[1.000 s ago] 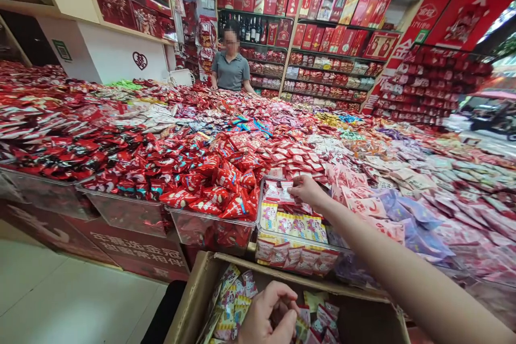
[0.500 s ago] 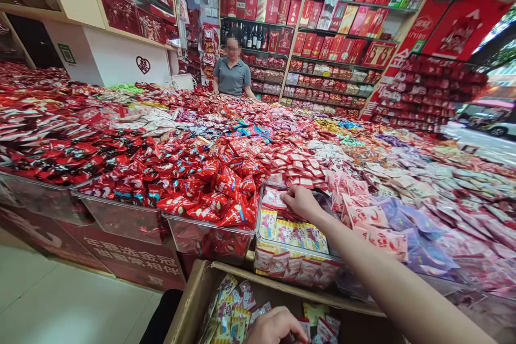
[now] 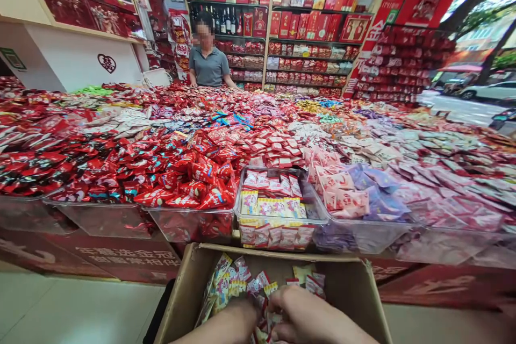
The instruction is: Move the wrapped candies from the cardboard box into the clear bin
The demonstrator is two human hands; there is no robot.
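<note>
Your right fingers [image 3: 278, 301] are curling among small wrapped sweets [image 3: 226, 285] in the open cardboard box [image 3: 350, 290]; whether they are gripping any, you cannot tell. Your left hand [image 3: 242, 314] is reaching in beside them, its blurred fingers not showing whether they are closing on anything. Your right hand is no longer working in the clear bin [image 3: 282, 220], so both hands are now meeting at the sweets. Beyond the box, that bin is holding yellow-and-white and pink-and-white packets. Farther out, the red front panel [image 3: 124, 258] is carrying Chinese lettering, apparently including 金冠; a heart emblem [image 3: 107, 63] is marking the white wall.
</note>
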